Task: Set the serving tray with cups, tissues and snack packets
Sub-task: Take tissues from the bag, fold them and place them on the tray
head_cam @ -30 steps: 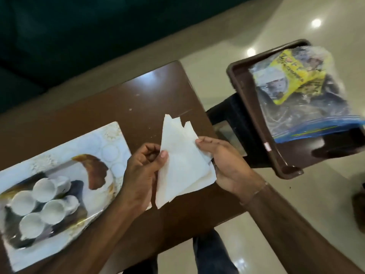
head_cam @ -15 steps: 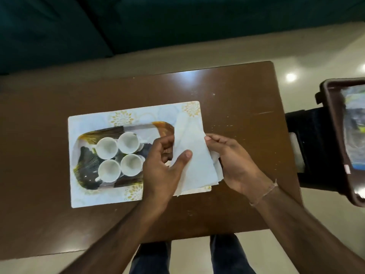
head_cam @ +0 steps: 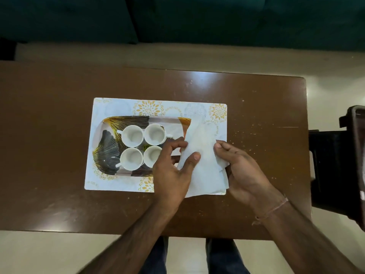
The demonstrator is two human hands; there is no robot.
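A patterned serving tray (head_cam: 110, 135) with dark and gold leaf print lies on a white floral placemat (head_cam: 158, 105). Several white cups (head_cam: 132, 136) stand together in the tray's left half. A stack of white tissues (head_cam: 203, 155) is held over the tray's right end. My left hand (head_cam: 173, 173) pinches its left edge with thumb on top. Holding the right edge is my right hand (head_cam: 243, 171). The tissues hide the tray's right end. No snack packets are in view.
The placemat lies on a brown wooden table (head_cam: 59, 135). A dark stool with a brown tray (head_cam: 353, 155) stands off the table's right edge. A dark green sofa (head_cam: 177, 20) runs along the far side. My legs show below the near edge.
The view swung left from the side tray with the plastic bag to the table. Both hands carried the tissues left and down over the serving tray's right end.
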